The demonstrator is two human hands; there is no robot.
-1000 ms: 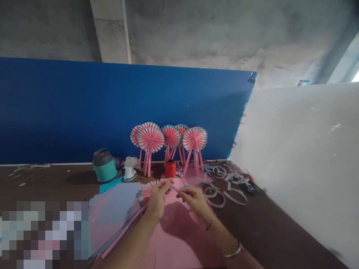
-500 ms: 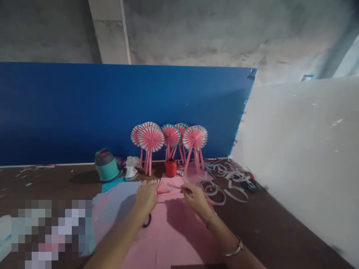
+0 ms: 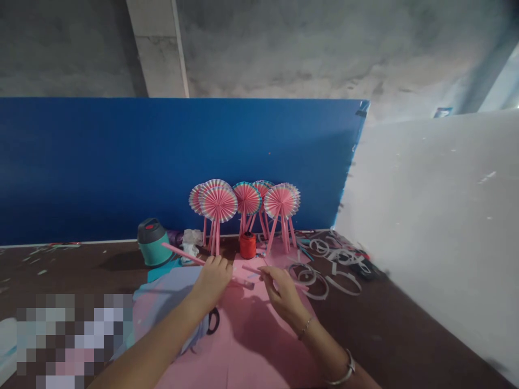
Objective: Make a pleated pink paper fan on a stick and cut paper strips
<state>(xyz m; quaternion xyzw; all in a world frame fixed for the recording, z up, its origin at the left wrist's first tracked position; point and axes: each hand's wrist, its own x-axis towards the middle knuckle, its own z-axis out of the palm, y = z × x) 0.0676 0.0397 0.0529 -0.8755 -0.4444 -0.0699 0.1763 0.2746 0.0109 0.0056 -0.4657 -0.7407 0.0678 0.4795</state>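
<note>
The left hand is curled, knuckles up, around a pink stick; the right hand pinches a second stick between thumb and fingers, both above the pink paper. The sticks look light, stiffish lengthwise and easily creased, so a gentle mid-length grip suits; blur leaves their folds uncertain.

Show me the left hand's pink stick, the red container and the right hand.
Pink stick [image 3: 184, 254]: head view, its outer length.
Red container [image 3: 247, 248]: head view, mid-side.
Right hand [image 3: 283, 292]: head view, mid-hand.
</note>
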